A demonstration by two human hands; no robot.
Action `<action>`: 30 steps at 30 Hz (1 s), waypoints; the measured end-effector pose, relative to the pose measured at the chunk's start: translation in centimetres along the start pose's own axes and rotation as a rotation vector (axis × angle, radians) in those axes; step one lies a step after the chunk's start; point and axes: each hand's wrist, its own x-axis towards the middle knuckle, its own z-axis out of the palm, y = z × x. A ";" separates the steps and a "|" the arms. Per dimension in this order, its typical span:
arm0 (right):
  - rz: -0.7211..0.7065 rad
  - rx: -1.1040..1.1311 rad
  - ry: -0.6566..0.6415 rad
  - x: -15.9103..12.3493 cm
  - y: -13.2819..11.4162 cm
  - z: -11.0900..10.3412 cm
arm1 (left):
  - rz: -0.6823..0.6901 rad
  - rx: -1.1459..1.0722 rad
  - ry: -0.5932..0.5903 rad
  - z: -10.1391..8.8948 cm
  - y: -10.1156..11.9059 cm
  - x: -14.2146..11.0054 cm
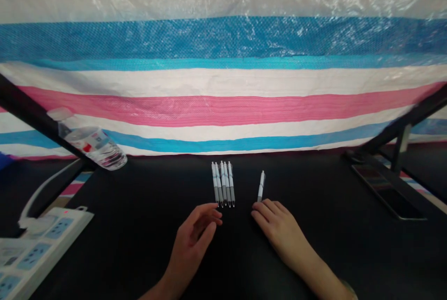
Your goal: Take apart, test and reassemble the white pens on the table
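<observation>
Single pen [261, 186]: lies to the right of the row of pens [223, 183], apart from it, clicker end away from the body. Slants a little differently from the row.

Row of pens: apparently five, side by side, close-packed, white upper barrels, grey grips, tips toward the body.

Right hand [277, 228]: to the right of the row and on its near side, palm down, fingers close together, fingertips at the near end of the single pen. Cannot tell from this view: pinch or mere touch, thumb being hidden.

Left hand [195, 230]: just on the near side of the row, nothing held, fingers curled, moderate gap between thumb and fingers. Index fingertip very near the leftmost tips; contact uncertain.

Step in hand, as judged: handling of the single pen with the right hand. For good control, press lightly, guide the barrel from both sides, avoid rolling. Match slant to the row before any closing of the gap. Steady the row's near ends with the left hand, without nudging.

Surroundings: black table [139, 225] under the row; striped sheet [223, 109] beyond it; bottle [98, 146] and power strip [45, 244] well to its left; phone [389, 190] well to its right.
</observation>
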 end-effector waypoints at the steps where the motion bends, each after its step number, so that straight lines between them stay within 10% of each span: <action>1: -0.014 0.042 0.041 0.0 -0.1 -0.5 | -0.001 0.006 0.002 0.2 0.1 -0.2; 6: 0.086 0.329 0.392 -0.7 -0.7 -1.7 | -0.049 -0.035 -0.017 0.4 0.2 -0.6; 13: 0.642 0.870 0.732 -1.6 -1.7 -1.1 | -0.076 -0.146 -0.039 0.6 -0.6 -0.7; 20: 0.873 1.610 0.341 -0.2 -2.6 -1.3 | -0.155 -0.186 -0.208 1.0 -1.2 -1.0; 26: 0.726 1.711 -0.178 0.0 -3.6 -0.4 | -0.080 -0.078 -0.145 -0.2 -0.4 -0.6; 30: 0.676 1.509 -0.167 -0.3 -4.0 -0.3 | -0.065 -0.017 -0.069 -0.6 -0.5 -0.6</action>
